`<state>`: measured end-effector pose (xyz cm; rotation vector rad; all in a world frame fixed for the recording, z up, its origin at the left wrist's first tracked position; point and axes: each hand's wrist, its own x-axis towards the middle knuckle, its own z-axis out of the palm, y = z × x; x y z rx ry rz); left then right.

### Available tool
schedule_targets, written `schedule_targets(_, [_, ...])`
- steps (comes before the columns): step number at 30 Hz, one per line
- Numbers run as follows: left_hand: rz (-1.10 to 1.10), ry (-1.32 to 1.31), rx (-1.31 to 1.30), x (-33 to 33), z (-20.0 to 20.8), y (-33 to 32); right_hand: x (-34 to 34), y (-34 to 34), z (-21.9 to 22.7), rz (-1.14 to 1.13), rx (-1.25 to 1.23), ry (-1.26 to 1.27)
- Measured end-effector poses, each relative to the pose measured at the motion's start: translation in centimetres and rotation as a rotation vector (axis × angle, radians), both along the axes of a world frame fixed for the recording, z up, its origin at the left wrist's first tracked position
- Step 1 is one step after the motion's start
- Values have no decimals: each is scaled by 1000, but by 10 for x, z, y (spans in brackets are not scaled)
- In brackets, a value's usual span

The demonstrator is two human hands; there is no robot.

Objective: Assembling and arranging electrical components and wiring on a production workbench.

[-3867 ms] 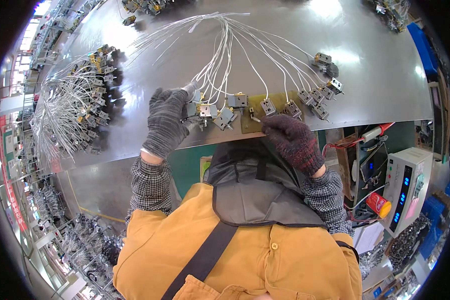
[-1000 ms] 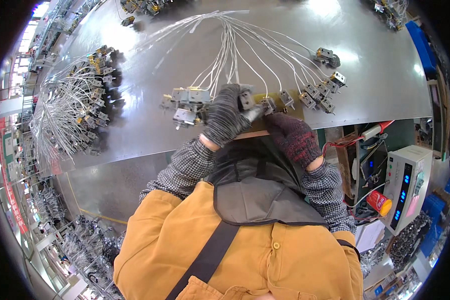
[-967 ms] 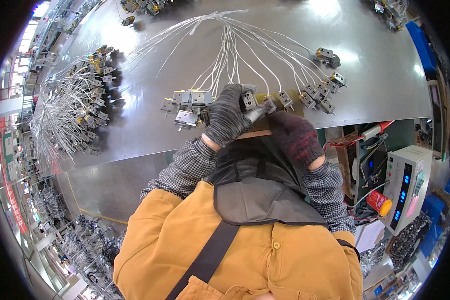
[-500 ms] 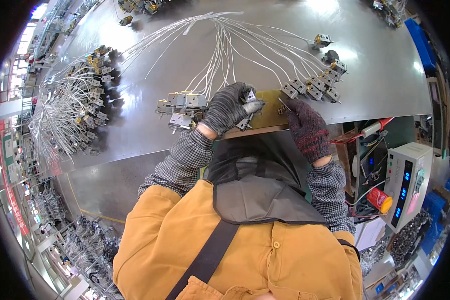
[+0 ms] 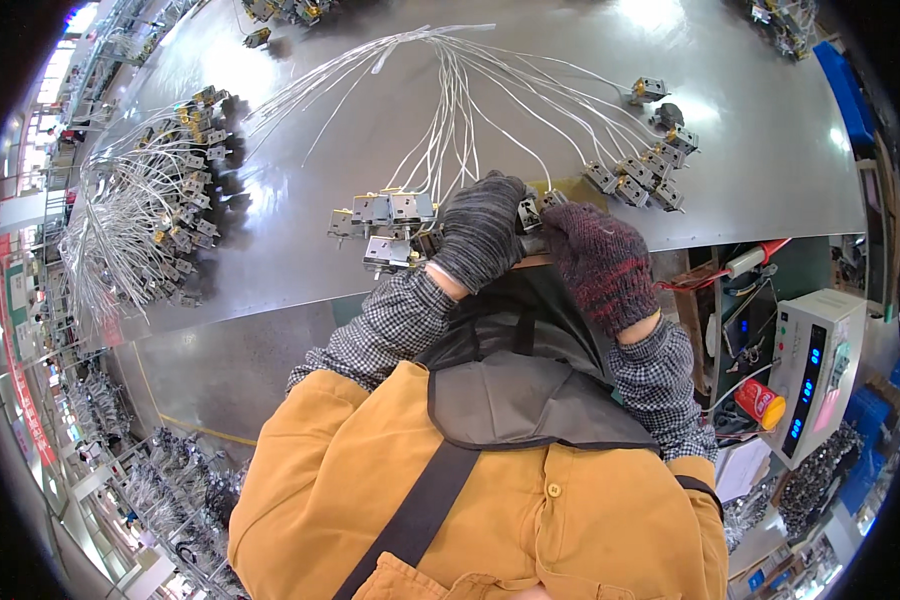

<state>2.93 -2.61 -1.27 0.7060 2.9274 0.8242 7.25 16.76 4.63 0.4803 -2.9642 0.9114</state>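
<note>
My left hand, in a grey knit glove, and my right hand, in a dark red knit glove, meet at the near edge of the metal table. Between the two gloves sits a small metal wired component; both hands are closed around it. Thin white wires fan from a taped bundle at the far side down to it. A cluster of similar components lies just left of my left hand. Another group lies to the right, past my right hand.
A large heap of wired components covers the table's left part. More parts lie at the far corners. Right of the table stand a white control box with blue lights, a red button and a red-handled tool.
My left hand moved from the left cluster over to the middle, joining my right hand. My right hand shifted slightly right and back. The right group of components was drawn farther up the table.
</note>
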Motion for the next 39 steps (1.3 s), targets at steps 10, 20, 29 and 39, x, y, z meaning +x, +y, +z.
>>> schedule_targets(10, [-4,-51,-49,-5,7,8,-3,-1,4,19,140,-17])
schedule_targets(20, [-29,-59,-74,-3,9,15,2,4,1,-46,-14,-63])
schedule_targets(29, [30,-109,133,13,29,-41,14,10,-7,-56,-439,-243])
schedule_targets(39, [-80,243,-48,42,12,-45,9,-10,-42,14,-611,-337])
